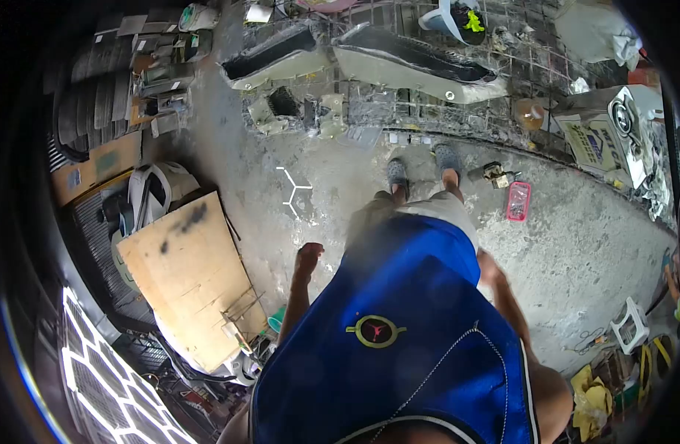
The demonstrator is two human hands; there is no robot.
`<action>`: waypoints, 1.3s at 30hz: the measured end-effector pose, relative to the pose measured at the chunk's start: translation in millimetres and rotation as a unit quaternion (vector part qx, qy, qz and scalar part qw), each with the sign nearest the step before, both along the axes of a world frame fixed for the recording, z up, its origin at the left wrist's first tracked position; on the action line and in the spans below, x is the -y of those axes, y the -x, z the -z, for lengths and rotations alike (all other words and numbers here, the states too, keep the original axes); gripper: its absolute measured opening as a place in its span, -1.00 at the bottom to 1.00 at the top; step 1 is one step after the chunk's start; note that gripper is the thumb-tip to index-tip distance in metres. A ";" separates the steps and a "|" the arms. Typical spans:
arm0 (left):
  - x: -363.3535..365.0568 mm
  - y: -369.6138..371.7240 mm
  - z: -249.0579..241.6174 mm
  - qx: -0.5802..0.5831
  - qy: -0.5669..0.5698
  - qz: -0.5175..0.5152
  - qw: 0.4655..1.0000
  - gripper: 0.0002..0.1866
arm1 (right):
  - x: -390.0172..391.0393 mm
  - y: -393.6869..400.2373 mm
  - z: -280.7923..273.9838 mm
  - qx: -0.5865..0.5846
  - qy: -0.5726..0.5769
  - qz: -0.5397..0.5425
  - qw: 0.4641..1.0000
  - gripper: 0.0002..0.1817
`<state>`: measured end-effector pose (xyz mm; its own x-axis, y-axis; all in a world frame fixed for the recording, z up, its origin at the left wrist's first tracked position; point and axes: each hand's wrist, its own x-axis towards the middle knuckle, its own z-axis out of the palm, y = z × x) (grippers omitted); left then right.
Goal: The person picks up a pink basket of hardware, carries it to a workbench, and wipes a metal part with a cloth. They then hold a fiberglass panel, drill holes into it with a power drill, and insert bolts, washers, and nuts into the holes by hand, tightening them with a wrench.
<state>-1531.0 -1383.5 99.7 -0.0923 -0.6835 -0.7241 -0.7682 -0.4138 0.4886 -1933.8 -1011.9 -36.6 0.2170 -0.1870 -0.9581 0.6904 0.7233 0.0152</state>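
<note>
Left hand: my left hand (309, 257) hangs at my side with the fingers curled loosely together, clamped on nothing and touching nothing.
Right hand: my right hand (490, 270) is mostly hidden behind my blue vest (399, 333); I cannot tell whether its fingers are apart or together.
Nearest thing: the plywood board (188, 277) lies at nine o'clock from my left hand, near it but apart, tilted across a white moulded part (156, 191).
On the board: dark smudges near its far end, and some thin rods (243, 305) at its near corner.
Feet: my two shoes (423, 169) stand at twelve o'clock from me on the concrete floor (577, 251).
Floor mark: a white branching chalk mark (293, 192) sits at twelve o'clock from my left hand.
Pink case: a small pink case (518, 200) lies at two o'clock, just beside a small metal piece (495, 175).
Far bench: two long bumper-like shells (414, 70) rest at twelve o'clock, well apart from me.
Right edge: a cardboard box (603, 137) at two o'clock, a white stool (630, 323) at four o'clock.
Left edge: stacked tyres (95, 96) at ten o'clock.
</note>
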 end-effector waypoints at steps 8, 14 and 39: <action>-36.0 -28.7 20.4 0.037 -0.054 -0.099 0.993 -0.69 | 252.1 171.7 -107.2 -0.389 0.328 0.104 0.854 -0.50; -86.1 -22.9 0.7 0.024 -0.002 -0.198 0.980 -0.67 | 346.3 181.1 -79.3 -0.152 0.353 0.272 0.882 -0.56; -179.2 -180.6 119.8 -0.143 0.034 -0.085 0.985 -0.75 | 202.9 65.8 -169.5 -0.244 0.403 0.363 0.804 -0.68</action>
